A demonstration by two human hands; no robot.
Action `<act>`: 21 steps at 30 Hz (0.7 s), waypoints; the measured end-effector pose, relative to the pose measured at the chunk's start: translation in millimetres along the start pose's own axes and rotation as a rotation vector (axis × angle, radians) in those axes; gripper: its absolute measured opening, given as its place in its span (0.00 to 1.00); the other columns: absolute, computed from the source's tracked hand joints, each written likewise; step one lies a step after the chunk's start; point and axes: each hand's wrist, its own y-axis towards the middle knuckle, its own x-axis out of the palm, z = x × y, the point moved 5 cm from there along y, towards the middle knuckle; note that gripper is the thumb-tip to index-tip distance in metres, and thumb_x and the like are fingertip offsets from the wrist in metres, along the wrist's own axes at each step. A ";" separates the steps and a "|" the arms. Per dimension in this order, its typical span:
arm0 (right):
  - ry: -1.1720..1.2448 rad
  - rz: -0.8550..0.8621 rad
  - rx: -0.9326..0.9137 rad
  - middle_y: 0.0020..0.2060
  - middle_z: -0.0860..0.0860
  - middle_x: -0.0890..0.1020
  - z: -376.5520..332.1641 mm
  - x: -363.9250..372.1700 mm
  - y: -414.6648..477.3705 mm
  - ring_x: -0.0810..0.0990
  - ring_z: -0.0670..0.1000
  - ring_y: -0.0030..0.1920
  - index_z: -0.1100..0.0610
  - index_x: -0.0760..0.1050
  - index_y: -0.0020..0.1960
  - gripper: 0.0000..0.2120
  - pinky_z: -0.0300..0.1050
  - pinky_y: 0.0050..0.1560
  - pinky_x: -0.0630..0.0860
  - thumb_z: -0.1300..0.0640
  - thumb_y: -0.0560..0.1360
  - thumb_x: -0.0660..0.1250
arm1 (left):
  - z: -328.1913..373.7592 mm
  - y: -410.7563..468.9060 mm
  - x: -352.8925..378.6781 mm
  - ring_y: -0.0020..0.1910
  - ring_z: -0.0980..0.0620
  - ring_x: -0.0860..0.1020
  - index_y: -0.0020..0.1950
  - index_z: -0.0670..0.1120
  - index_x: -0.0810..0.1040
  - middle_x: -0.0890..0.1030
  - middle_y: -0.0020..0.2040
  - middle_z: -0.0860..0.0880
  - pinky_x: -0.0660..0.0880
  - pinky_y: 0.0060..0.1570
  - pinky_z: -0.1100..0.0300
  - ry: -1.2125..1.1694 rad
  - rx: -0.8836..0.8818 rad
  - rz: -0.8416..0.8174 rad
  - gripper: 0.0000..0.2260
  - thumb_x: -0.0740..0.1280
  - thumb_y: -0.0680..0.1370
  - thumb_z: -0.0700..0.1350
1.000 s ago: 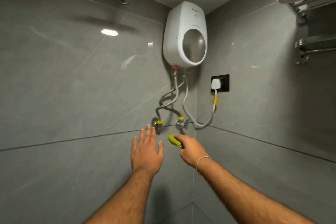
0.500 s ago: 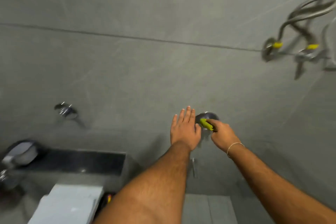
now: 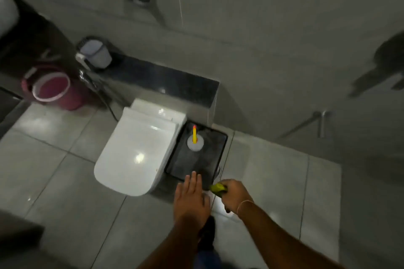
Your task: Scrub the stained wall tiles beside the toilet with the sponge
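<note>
Between right hand (image 3: 235,195) fingers, apparently, yellow sponge (image 3: 218,188)

Two hands: the left hand (image 3: 192,200) and the right hand (image 3: 235,195). One sponge (image 3: 217,188), one toilet (image 3: 140,148) and one brush (image 3: 194,137) near the middle. Two buckets at far left: a pink bucket (image 3: 52,88) and a white bucket (image 3: 96,53).

Pale tiled floor (image 3: 269,172) carries a dark tray (image 3: 196,164) and a pink bucket (image 3: 54,89).

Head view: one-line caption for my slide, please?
Right hand grips yellow-green sponge, left hand open, above floor beside closed toilet.
</note>
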 end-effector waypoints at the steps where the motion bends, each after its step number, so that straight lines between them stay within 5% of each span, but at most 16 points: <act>1: 0.020 -0.026 0.034 0.42 0.59 0.86 6.7 22.2 10.3 0.87 0.62 0.41 0.55 0.85 0.47 0.14 0.53 0.40 0.86 0.66 0.70 0.64 | -15.8 2.5 19.5 0.85 0.51 0.42 0.86 0.49 0.44 0.43 0.87 0.50 0.41 0.82 0.49 0.010 -0.018 -0.025 0.32 0.49 0.84 0.56; 4: 0.047 -0.031 0.122 0.46 0.59 0.86 30.5 79.5 49.2 0.86 0.62 0.45 0.57 0.83 0.51 0.10 0.56 0.47 0.86 0.63 0.74 0.66 | -52.2 15.6 82.9 0.85 0.52 0.42 0.86 0.50 0.45 0.43 0.86 0.51 0.44 0.83 0.49 -0.008 -0.072 -0.110 0.31 0.49 0.84 0.55; 8: 0.091 0.125 0.125 0.56 0.57 0.85 48.3 118.0 104.7 0.83 0.61 0.57 0.52 0.81 0.63 0.17 0.50 0.58 0.82 0.63 0.77 0.66 | -82.0 36.7 140.7 0.85 0.52 0.42 0.86 0.51 0.45 0.43 0.86 0.52 0.43 0.83 0.49 -0.045 -0.110 -0.145 0.31 0.49 0.84 0.55; 12: 0.153 0.285 0.016 0.68 0.56 0.79 48.0 141.9 163.9 0.76 0.61 0.68 0.49 0.71 0.74 0.22 0.54 0.70 0.75 0.59 0.81 0.64 | -106.5 58.3 179.2 0.85 0.51 0.42 0.86 0.51 0.44 0.43 0.86 0.51 0.44 0.84 0.48 -0.049 -0.153 -0.145 0.30 0.47 0.84 0.55; 15: -0.010 0.198 -0.155 0.77 0.56 0.68 53.4 166.5 195.6 0.66 0.59 0.77 0.55 0.68 0.77 0.25 0.53 0.78 0.65 0.57 0.81 0.67 | -118.3 71.7 193.3 0.85 0.51 0.43 0.86 0.50 0.44 0.43 0.86 0.51 0.43 0.83 0.48 -0.079 -0.192 -0.141 0.30 0.49 0.85 0.55; 18: -0.107 0.137 -0.220 0.77 0.57 0.68 62.2 176.4 180.9 0.65 0.59 0.78 0.57 0.72 0.74 0.26 0.54 0.77 0.64 0.53 0.78 0.71 | -124.0 76.6 185.2 0.85 0.51 0.43 0.86 0.50 0.45 0.44 0.87 0.50 0.43 0.83 0.48 -0.080 -0.227 -0.092 0.30 0.49 0.85 0.54; 21: -0.133 0.302 -0.208 0.80 0.55 0.63 86.7 161.4 132.2 0.59 0.57 0.81 0.55 0.67 0.78 0.27 0.58 0.79 0.59 0.51 0.81 0.66 | -96.9 66.5 164.5 0.86 0.51 0.43 0.86 0.50 0.46 0.44 0.87 0.50 0.44 0.83 0.47 -0.001 -0.096 -0.062 0.30 0.49 0.85 0.54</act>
